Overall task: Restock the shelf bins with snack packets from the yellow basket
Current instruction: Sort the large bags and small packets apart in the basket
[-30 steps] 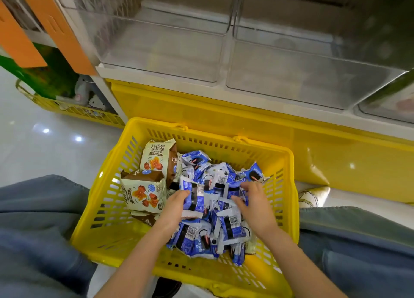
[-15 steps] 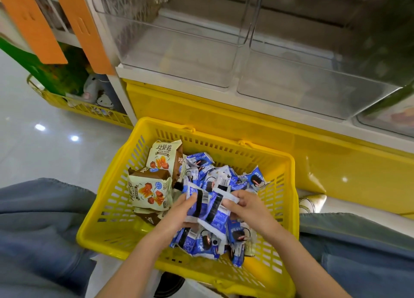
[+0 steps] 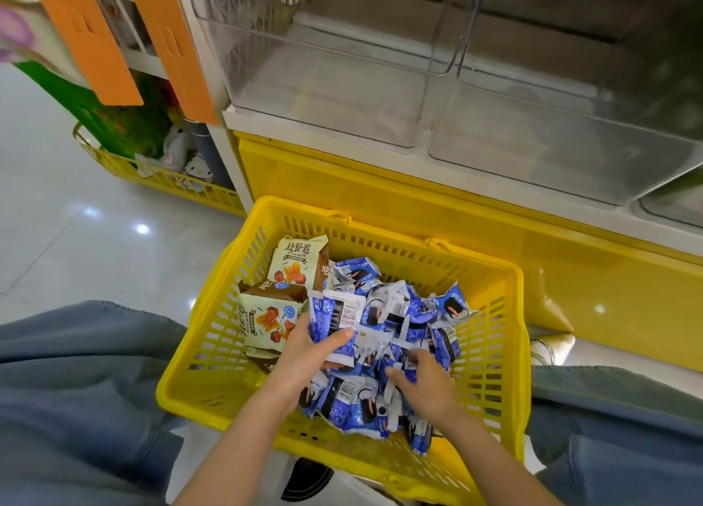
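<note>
Over the middle of the yellow basket (image 3: pixel 399 239), now holding the blue packets (image 3: pixel 334 315) in the left hand (image 3: pixel 308 353) alone, fingers (image 3: pixel 338 336) wrapped round them, and digging the pile (image 3: pixel 357 406) with the right hand (image 3: pixel 426 384), grip unclear: gathering more before filling the bins (image 3: pixel 323 87).

This is a shop, seen from the foot of a display shelf: clear plastic bins (image 3: pixel 323 87) stand side by side above a glossy yellow base (image 3: pixel 570 277), and orange tags (image 3: pixel 91 45) hang on the next rack. A yellow basket (image 3: pixel 490 353) holds heaps of identical blue snack packets (image 3: pixel 395 307) with barcodes. Over the shiny tiled floor (image 3: pixel 76 231), a low basket (image 3: pixel 167 180) carries plush toys (image 3: pixel 198 167).
</note>
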### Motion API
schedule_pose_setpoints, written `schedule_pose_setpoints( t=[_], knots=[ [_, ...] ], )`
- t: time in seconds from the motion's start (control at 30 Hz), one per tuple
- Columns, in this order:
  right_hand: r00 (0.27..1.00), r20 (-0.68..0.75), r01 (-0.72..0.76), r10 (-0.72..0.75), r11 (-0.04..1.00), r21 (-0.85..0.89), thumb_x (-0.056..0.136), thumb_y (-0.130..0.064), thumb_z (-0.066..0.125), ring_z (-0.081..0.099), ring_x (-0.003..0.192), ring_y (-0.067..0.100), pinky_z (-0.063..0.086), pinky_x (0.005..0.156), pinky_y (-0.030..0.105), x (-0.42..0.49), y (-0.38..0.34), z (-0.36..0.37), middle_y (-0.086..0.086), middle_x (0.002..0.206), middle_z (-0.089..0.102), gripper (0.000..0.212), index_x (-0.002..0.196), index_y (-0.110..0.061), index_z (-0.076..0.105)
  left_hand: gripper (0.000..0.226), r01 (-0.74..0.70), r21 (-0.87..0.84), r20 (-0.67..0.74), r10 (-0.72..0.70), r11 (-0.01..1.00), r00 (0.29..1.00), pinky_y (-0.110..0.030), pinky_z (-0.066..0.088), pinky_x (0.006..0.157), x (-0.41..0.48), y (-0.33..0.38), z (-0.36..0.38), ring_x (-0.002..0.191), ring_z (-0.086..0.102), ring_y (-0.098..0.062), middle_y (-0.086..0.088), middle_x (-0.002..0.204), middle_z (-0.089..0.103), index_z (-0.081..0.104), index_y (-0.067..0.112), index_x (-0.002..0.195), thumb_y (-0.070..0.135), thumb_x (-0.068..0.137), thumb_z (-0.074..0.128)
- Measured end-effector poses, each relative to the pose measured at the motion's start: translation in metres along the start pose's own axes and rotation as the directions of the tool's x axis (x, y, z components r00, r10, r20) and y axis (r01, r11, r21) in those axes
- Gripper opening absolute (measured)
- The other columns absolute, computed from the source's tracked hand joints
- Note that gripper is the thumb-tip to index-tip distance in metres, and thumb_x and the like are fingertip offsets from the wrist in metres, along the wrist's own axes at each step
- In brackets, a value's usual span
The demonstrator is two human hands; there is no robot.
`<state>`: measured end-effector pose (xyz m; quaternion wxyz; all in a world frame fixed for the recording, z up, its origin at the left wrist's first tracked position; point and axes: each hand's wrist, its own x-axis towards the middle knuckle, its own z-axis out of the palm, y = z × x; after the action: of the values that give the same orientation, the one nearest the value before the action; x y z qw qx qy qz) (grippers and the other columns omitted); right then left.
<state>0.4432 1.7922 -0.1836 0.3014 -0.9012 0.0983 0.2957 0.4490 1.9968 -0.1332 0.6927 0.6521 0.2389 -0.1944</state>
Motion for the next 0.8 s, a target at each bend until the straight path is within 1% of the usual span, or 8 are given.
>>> schedule_pose_setpoints(
  t=[0.07, 0.17, 0.27, 0.37, 0.47, 0.57, 0.7, 0.8],
  knots=[
    [0.999, 0.029, 0.032, -0.026, 0.972, -0.234, 0.087, -0.059, 0.050, 0.044, 0.125, 0.020, 0.037, 0.104, 0.035, 0.001, 0.008, 0.007, 0.002, 0.138, 0.040, 0.069, 0.138, -0.016, 0.034, 0.044, -0.001, 0.015, -0.001, 0.001, 1.000, 1.000, -0.015, 0.051, 0.062, 0.000, -0.001, 0.000, 0.083, 0.066, 0.003, 0.017, 0.102, 0.064, 0.048, 0.034, 0.116, 0.029, 0.079, 0.071],
    [0.998, 0.034, 0.057, -0.048, 0.935, -0.350, 0.085, -0.065, 0.045, 0.050, 0.117, 0.020, 0.041, 0.095, 0.033, 0.005, 0.002, 0.011, 0.003, 0.131, 0.045, 0.071, 0.136, -0.016, 0.038, 0.044, 0.023, 0.040, -0.011, -0.023, 0.999, 1.000, -0.030, 0.053, 0.082, -0.001, -0.003, 0.003, 0.095, 0.063, -0.004, 0.015, 0.106, 0.063, 0.048, 0.033, 0.116, 0.027, 0.079, 0.071],
    [0.998, 0.052, 0.035, -0.021, 0.953, -0.299, 0.091, -0.050, 0.050, 0.063, 0.094, 0.020, 0.046, 0.075, 0.030, 0.007, -0.010, 0.011, 0.006, 0.105, 0.065, 0.054, 0.130, -0.014, 0.043, 0.039, 0.029, 0.072, -0.014, -0.029, 0.997, 0.999, -0.023, 0.050, 0.074, -0.001, -0.006, 0.005, 0.092, 0.060, 0.001, 0.018, 0.101, 0.062, 0.049, 0.036, 0.109, 0.026, 0.079, 0.071],
    [0.997, 0.071, 0.036, -0.018, 0.968, -0.250, 0.094, -0.037, 0.049, 0.057, 0.063, 0.017, 0.034, 0.045, 0.022, 0.006, -0.013, 0.003, 0.004, 0.080, 0.064, 0.044, 0.131, -0.015, 0.042, 0.039, 0.032, 0.116, -0.036, -0.028, 0.993, 0.999, -0.016, 0.043, 0.068, 0.001, -0.009, 0.005, 0.091, 0.058, 0.004, 0.020, 0.100, 0.061, 0.047, 0.037, 0.106, 0.025, 0.079, 0.072],
    [0.998, 0.037, 0.050, -0.046, 0.992, -0.116, 0.092, -0.029, 0.050, 0.047, 0.043, 0.006, 0.032, 0.038, 0.021, 0.003, -0.010, -0.020, -0.004, 0.059, 0.056, 0.040, 0.129, -0.016, 0.043, 0.037, 0.030, 0.231, -0.041, -0.021, 0.973, 0.999, -0.018, 0.045, 0.071, 0.008, -0.005, 0.006, 0.093, 0.060, -0.003, 0.015, 0.100, 0.062, 0.050, 0.031, 0.108, 0.026, 0.079, 0.072],
    [0.990, -0.118, 0.080, -0.079, 0.997, 0.008, 0.090, -0.022, 0.053, 0.045, 0.032, 0.000, 0.026, 0.031, 0.013, 0.006, -0.009, -0.057, -0.006, 0.047, 0.053, 0.038, 0.127, -0.014, 0.046, 0.053, -0.014, 0.359, -0.024, 0.024, 0.933, 0.999, -0.025, 0.043, 0.080, 0.028, 0.007, 0.022, 0.099, 0.057, -0.012, 0.005, 0.113, 0.059, 0.045, 0.018, 0.121, 0.034, 0.078, 0.072],
    [0.966, -0.253, 0.084, -0.051, 0.989, 0.122, 0.093, -0.025, 0.054, 0.052, 0.050, 0.006, 0.035, 0.042, 0.017, 0.017, -0.007, -0.091, 0.001, 0.064, 0.062, 0.036, 0.127, -0.014, 0.046, 0.069, -0.087, 0.487, 0.083, 0.053, 0.869, 0.995, -0.037, 0.044, 0.096, 0.058, 0.022, 0.058, 0.120, 0.049, -0.029, -0.009, 0.130, 0.048, 0.031, 0.009, 0.134, 0.037, 0.082, 0.067],
    [0.976, -0.212, 0.010, 0.042, 0.971, 0.237, 0.093, -0.020, 0.056, 0.061, 0.091, 0.016, 0.046, 0.071, 0.021, 0.020, -0.005, -0.092, 0.011, 0.113, 0.064, 0.050, 0.137, -0.008, 0.036, 0.065, -0.146, 0.575, 0.157, 0.066, 0.805, 0.985, -0.032, 0.036, 0.098, 0.071, 0.024, 0.075, 0.126, 0.043, -0.026, -0.013, 0.142, 0.038, 0.027, 0.006, 0.139, 0.027, 0.088, 0.061]
  ],
)
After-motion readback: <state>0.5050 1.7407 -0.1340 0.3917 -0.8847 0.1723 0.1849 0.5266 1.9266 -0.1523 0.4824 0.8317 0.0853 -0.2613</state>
